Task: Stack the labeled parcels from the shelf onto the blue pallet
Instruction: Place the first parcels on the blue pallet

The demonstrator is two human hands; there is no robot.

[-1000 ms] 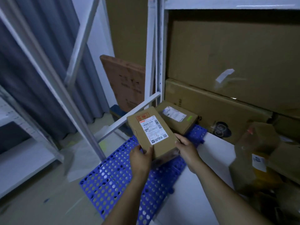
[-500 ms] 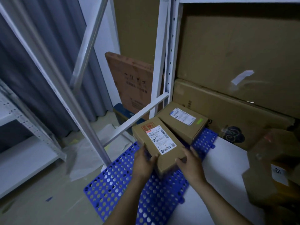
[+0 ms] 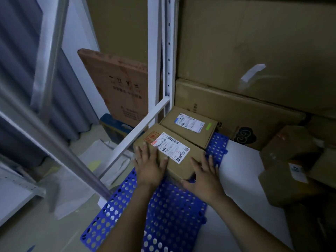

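Observation:
A brown labeled parcel [image 3: 181, 160] lies flat on the blue perforated pallet [image 3: 163, 211], edge to edge with a second labeled parcel [image 3: 189, 128] behind it. My left hand [image 3: 150, 165] rests on the near parcel's left top with fingers spread and straight. At the parcel's near right corner lies my right hand [image 3: 203, 174], fingers spread, its thumb along the parcel's front edge. Neither hand is curled round the parcel.
White shelf posts [image 3: 156, 70] and a slanted brace [image 3: 138, 131] stand just left of the parcels. Large cartons [image 3: 236, 110] fill the wall behind. More brown parcels [image 3: 291, 160] sit on the white shelf board [image 3: 241, 179] at right. White bags [image 3: 101, 160] lie on the floor at left.
The near parcel came down from a tilted hold onto the pallet beside the rear parcel. Both hands let go their grip and now lie flat on it.

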